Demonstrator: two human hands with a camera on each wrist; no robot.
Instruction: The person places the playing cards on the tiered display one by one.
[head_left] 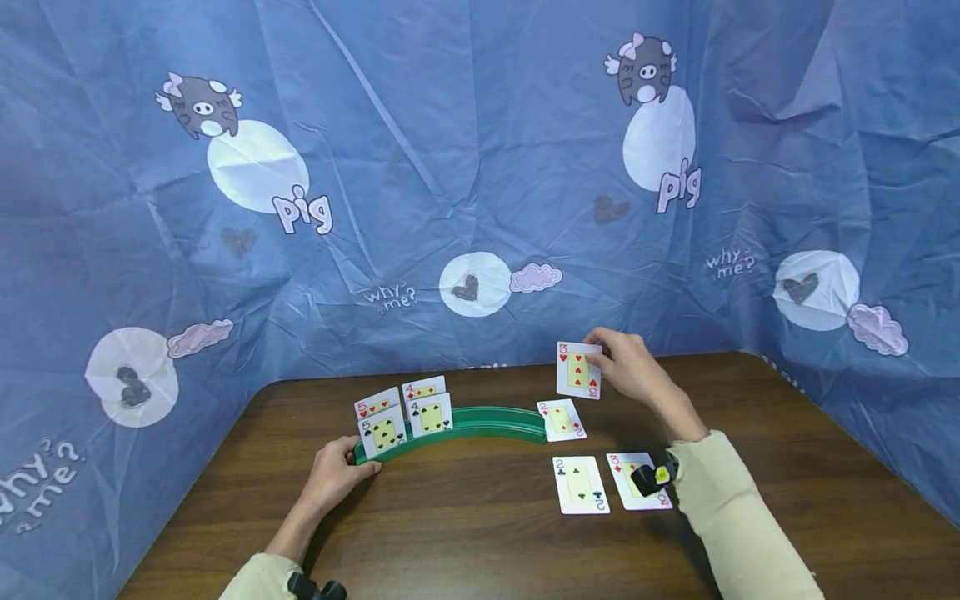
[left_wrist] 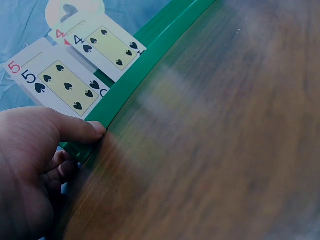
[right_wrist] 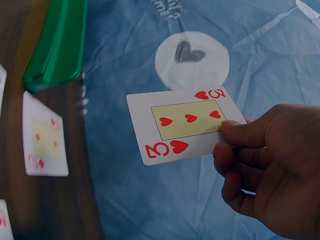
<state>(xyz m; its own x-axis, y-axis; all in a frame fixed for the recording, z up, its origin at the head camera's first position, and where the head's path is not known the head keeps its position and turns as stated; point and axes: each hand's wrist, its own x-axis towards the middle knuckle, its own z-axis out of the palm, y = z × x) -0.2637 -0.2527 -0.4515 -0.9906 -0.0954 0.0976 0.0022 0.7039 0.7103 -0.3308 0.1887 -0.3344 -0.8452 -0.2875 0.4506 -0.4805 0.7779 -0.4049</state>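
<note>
In the head view, you are holding the three of hearts (head_left: 576, 371) above the far right of the wooden table (head_left: 450, 533), your right hand (head_left: 633, 367) pinching its right edge between thumb and curled fingers. Your left hand (head_left: 337, 471) is gripping the left end of the green curved card holder (head_left: 491, 421), thumb on its near side and the other fingers bent in. The held card is probably handling as light, thin and springy, with a slick face; an edge or corner grip is likely suiting it best, since hard squeezing could crease it. Index marks are reading clearly: the five of spades (head_left: 383, 433) and four of spades (head_left: 431, 415) are standing before the five of hearts (head_left: 375, 404) and four of diamonds (head_left: 423, 387); the two of diamonds (head_left: 561, 419) is lying just beside the holder's right end, with the two of clubs (head_left: 581, 485) and three of diamonds (head_left: 624, 468) nearer. The blue cloth (head_left: 480, 183) behind is bearing "pig" and "why me?"; no brand is showing legibly.
</note>
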